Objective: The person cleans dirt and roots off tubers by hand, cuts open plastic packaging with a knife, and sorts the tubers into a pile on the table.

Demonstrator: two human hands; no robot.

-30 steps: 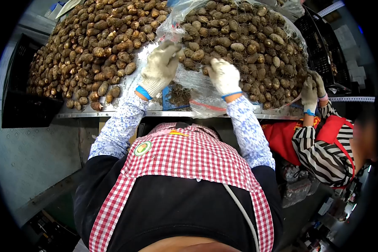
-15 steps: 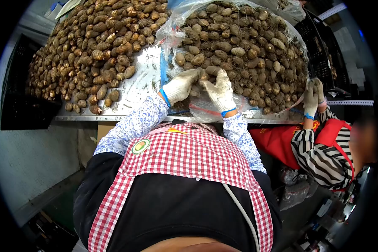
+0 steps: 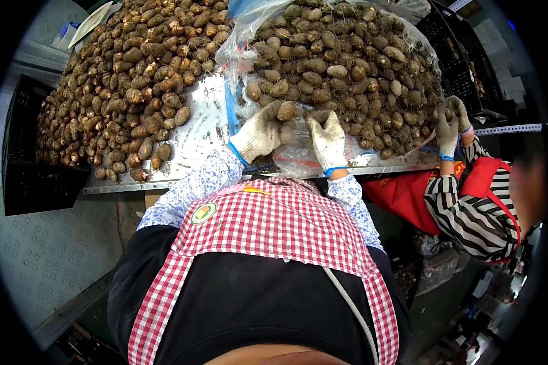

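Note:
Over the table's near edge, my gloved left hand (image 3: 260,135) is closed around a small taro (image 3: 286,111), whose brown ringed end sticks out past the fingers. Just to its right, my gloved right hand (image 3: 327,141) has its fingers curled together; what they hold, if anything, is hidden. Beyond both hands lies a heap of rooty taros (image 3: 329,67) on clear plastic sheeting (image 3: 298,157). Left of my hands, a second heap of taros (image 3: 122,91) looks smoother, with fewer roots.
A metal table (image 3: 195,131) carries both heaps. Black crates stand at the left end (image 3: 39,182) and far right (image 3: 463,61). On my right, a person in a striped top (image 3: 469,213) works with gloved hands (image 3: 449,128) at the same heap.
My hands were together around a taro; now they are apart, the left holding a taro and the right slightly lower and to the right. The view has shifted slightly.

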